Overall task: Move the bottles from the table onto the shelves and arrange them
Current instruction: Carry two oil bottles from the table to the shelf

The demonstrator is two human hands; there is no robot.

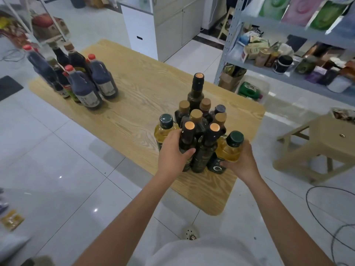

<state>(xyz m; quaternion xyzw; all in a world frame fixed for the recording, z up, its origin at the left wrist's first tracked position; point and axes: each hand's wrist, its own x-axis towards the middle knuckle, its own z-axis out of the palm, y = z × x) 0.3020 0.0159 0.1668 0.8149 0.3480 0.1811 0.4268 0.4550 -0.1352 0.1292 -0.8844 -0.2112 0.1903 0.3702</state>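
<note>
Gripping two bottles at the near end of the wood-grain table [134, 116]: left hand [172, 152] curls round a dark glass bottle [187, 139] with a coppery round cap, thumb across its front; right hand [243, 162] wraps a clear plastic oil bottle [229, 150], yellow contents, green ribbed cap; both sit in a tight bottle cluster [196, 115]; most fingers hidden behind the bottles; labels unreadable; dark handled jugs [103, 77] at the far corner, blurred; grey metal shelves [288, 29] on the right, cut off.
</note>
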